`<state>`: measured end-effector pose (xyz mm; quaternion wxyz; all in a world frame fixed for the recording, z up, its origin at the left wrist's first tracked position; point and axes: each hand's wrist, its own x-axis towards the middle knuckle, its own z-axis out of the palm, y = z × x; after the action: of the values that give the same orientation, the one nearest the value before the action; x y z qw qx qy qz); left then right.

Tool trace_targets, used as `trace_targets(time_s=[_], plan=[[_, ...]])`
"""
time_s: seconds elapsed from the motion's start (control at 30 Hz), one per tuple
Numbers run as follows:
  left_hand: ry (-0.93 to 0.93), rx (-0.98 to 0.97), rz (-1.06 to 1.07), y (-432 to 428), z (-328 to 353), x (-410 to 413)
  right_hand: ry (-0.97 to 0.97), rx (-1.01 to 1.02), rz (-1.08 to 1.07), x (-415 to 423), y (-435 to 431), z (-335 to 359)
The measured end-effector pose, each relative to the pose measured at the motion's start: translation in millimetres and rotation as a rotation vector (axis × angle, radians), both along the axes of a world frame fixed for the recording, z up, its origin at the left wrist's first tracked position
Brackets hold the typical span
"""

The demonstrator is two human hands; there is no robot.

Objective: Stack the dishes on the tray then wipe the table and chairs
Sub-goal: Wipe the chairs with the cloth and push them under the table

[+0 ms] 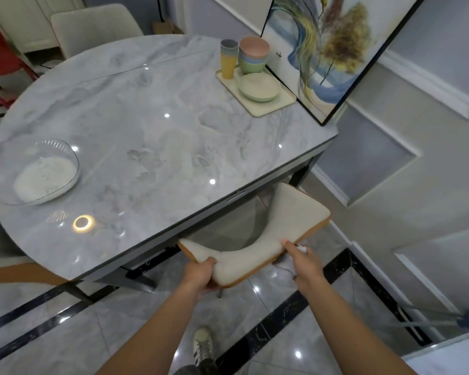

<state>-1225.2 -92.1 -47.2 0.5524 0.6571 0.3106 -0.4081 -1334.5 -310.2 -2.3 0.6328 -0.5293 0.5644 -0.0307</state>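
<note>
A cream chair (290, 220) with a tan edge stands tucked under the near side of the grey marble table (152, 125). My left hand (201, 274) grips the top of its backrest. My right hand (302, 261) grips the backrest further right, with a white cloth (301, 250) bunched under its fingers. On the beige tray (266, 109) at the far right of the table stand stacked cups (228, 59), stacked bowls (253, 55) and stacked pale green plates (259, 86).
A clear glass bowl (38, 171) holding white liquid sits at the table's left edge. A framed painting (333, 55) leans on the wall beside the tray. Another cream chair (92, 28) stands at the far side, a red chair (0, 58) at far left.
</note>
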Motion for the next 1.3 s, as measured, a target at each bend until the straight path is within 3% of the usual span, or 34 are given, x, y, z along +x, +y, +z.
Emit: trace_targets(time_s=[0.1,0.2,0.27,0.33,0.4,0.5,0.57,0.7,0.77,0.97,1.3], plan=[[-0.082,0.109,-0.078,1.6,4.8,5.8,0.108,0.006,0.109,-12.2,-22.8,17.9],[-0.298,0.430,-0.332,1.1,10.1,16.2,0.151,-0.068,0.306,-11.2,-55.7,41.0],[-0.519,0.537,-0.491,-4.1,13.7,23.6,0.108,-0.170,0.400,8.7,-76.0,70.4],[-0.722,0.449,-0.558,-24.3,15.7,32.2,0.012,-0.275,0.503,43.6,-104.6,88.4],[-0.804,0.257,-0.699,-47.1,22.3,36.8,-0.034,-0.432,0.664,84.7,-129.0,90.9],[-0.665,-0.008,-1.046,-94.5,30.1,28.5,-0.030,-0.644,0.961,155.9,-166.2,56.0],[-0.620,0.004,-1.159,-124.5,26.1,16.9,0.019,-0.661,1.169,203.8,-185.4,14.6],[-0.680,0.225,-1.243,-170.6,15.2,-1.6,0.266,-0.799,1.611,246.3,-212.9,-61.0],[-0.755,0.327,-1.190,-180.5,15.8,-8.2,0.291,-0.858,1.723,245.2,-218.7,-79.3],[-0.774,0.336,-1.086,-182.4,11.3,-14.3,0.341,-0.861,1.812,234.1,-228.3,-76.7],[-0.804,0.447,-1.127,-180.5,18.8,-18.1,0.329,-0.999,1.809,118.6,-196.9,26.7]])
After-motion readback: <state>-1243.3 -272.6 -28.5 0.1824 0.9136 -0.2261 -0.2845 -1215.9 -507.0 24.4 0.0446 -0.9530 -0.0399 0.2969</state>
